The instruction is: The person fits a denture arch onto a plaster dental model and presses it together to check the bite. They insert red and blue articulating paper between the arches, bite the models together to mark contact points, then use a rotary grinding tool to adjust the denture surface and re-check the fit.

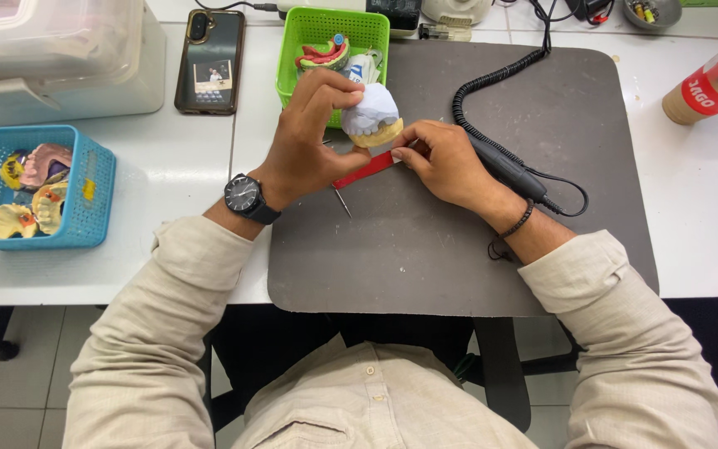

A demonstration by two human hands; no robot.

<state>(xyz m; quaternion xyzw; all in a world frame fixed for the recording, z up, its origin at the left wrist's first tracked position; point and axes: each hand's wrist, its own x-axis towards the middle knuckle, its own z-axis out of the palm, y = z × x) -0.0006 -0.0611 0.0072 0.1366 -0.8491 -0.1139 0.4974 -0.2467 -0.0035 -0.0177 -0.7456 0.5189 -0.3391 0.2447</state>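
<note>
A single head-worn camera looks steeply down from above the seated person, facing forward across the white table (168,179). The view sits close: the person's shirt front and both sleeves fill the lower frame, the left hand (309,137) and right hand (446,162) meet near centre over the dark grey mat (459,249). The far table edge runs along the top, a green basket (305,37) just below it and a blue basket (93,187) at the left. Floor tiles show beneath the near table edge.
</note>
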